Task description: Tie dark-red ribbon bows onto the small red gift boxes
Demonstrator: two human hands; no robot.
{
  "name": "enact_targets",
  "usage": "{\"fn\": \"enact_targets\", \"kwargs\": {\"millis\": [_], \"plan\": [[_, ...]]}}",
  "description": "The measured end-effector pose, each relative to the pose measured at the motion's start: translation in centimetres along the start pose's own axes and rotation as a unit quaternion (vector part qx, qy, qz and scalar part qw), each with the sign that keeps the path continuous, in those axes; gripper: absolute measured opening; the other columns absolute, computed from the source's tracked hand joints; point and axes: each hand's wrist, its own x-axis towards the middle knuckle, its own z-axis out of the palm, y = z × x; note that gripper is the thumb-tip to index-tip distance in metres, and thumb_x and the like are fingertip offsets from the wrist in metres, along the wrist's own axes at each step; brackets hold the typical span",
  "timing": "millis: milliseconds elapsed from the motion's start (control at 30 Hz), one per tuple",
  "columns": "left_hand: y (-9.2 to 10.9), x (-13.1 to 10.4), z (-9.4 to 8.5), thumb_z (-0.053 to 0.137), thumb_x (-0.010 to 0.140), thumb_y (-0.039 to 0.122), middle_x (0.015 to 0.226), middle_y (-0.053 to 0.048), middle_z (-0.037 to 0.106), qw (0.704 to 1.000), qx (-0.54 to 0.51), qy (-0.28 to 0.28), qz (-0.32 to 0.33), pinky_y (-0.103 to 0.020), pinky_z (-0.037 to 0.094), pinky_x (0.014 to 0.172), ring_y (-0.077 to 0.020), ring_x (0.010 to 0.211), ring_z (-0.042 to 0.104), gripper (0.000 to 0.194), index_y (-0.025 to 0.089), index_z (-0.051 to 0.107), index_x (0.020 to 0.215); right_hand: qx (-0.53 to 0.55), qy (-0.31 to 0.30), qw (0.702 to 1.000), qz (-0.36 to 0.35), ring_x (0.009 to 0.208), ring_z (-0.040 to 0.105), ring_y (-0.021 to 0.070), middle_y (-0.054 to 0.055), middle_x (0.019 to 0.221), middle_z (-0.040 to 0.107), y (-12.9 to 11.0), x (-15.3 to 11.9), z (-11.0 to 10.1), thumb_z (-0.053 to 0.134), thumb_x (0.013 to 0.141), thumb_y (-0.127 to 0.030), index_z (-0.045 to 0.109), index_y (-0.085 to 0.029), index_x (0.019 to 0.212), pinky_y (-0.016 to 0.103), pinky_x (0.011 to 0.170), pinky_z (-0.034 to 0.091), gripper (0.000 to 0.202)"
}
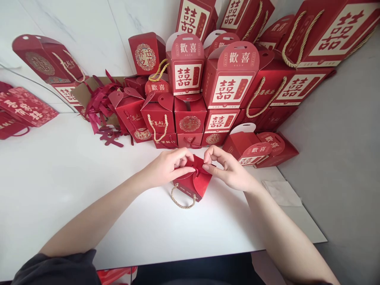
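Observation:
A small red gift box [190,185] with a twisted cream rope handle [183,206] stands on the white table, its top flaps folded in. A red ribbon [197,171] is knotted at the middle of its top. My left hand [173,165] is at the left of the knot, thumb and fingers closed around a part of the ribbon. From the right, my right hand [222,166] pinches the ribbon's other side. The ribbon ends are mostly hidden by my fingers.
Stacked red gift boxes [191,118] line the wall behind. A bundle of red ribbons [102,99] lies at the back left, near red bags [28,107]. White paper sheets [282,193] lie at the right, by the grey wall [335,166].

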Motion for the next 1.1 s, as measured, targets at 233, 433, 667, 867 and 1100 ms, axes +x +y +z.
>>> {"fn": "enact_targets", "kwargs": {"millis": [233, 433, 667, 867, 1100], "plan": [[-0.5, 0.4, -2.1, 0.075, 0.078, 0.044, 0.063, 0.002, 0.058, 0.984, -0.097, -0.082, -0.126, -0.02, 0.04, 0.052, -0.0085, 0.056, 0.049, 0.029, 0.016, 0.067, 0.076, -0.008, 0.0, 1.0, 0.028, 0.074, 0.048, 0.013, -0.001, 0.08, 0.05, -0.2, -0.3, -0.8, 0.058, 0.094, -0.029, 0.051, -0.022, 0.095, 0.027, 0.071, 0.041, 0.01], [-0.3, 0.8, -2.8, 0.066, 0.083, 0.044, 0.064, 0.002, 0.052, 0.975, -0.084, -0.128, -0.164, -0.021, 0.033, 0.053, -0.0073, 0.055, 0.042, 0.035, 0.015, 0.06, 0.065, -0.011, -0.014, 0.997, 0.074, 0.066, 0.044, 0.0108, -0.003, 0.074, 0.048, -0.4, -0.7, -1.9, 0.058, 0.093, -0.031, 0.048, -0.022, 0.089, 0.025, 0.061, 0.036, 0.014], [-1.7, 0.8, -3.2, 0.073, 0.076, 0.048, 0.055, 0.004, 0.046, 0.946, -0.125, -0.209, -0.216, -0.022, 0.026, 0.048, -0.0075, 0.05, 0.036, 0.037, 0.015, 0.06, 0.064, -0.061, -0.02, 0.988, 0.138, 0.057, 0.045, 0.0104, -0.004, 0.067, 0.052, -0.2, -0.9, -2.7, 0.062, 0.089, -0.045, 0.052, -0.022, 0.093, 0.023, 0.052, 0.035, 0.026], [-2.3, 0.8, -3.7, 0.073, 0.078, 0.043, 0.059, 0.002, 0.056, 0.936, -0.152, -0.245, -0.201, -0.022, 0.03, 0.049, -0.0077, 0.052, 0.042, 0.03, 0.016, 0.068, 0.068, -0.15, -0.011, 0.965, 0.215, 0.049, 0.033, 0.0083, -0.005, 0.055, 0.04, -0.7, -1.1, -2.8, 0.064, 0.084, -0.058, 0.056, -0.019, 0.07, 0.023, 0.044, 0.022, 0.042], [-3.8, 1.2, -3.5, 0.072, 0.081, 0.038, 0.053, 0.003, 0.049, 0.922, -0.194, -0.272, -0.197, -0.02, 0.032, 0.049, -0.0068, 0.049, 0.041, 0.027, 0.015, 0.068, 0.068, -0.072, -0.085, 0.967, 0.228, 0.049, 0.035, 0.0072, -0.006, 0.055, 0.041, -0.6, -1.1, -3.4, 0.067, 0.084, -0.051, 0.053, -0.019, 0.066, 0.023, 0.046, 0.027, 0.039]]}}
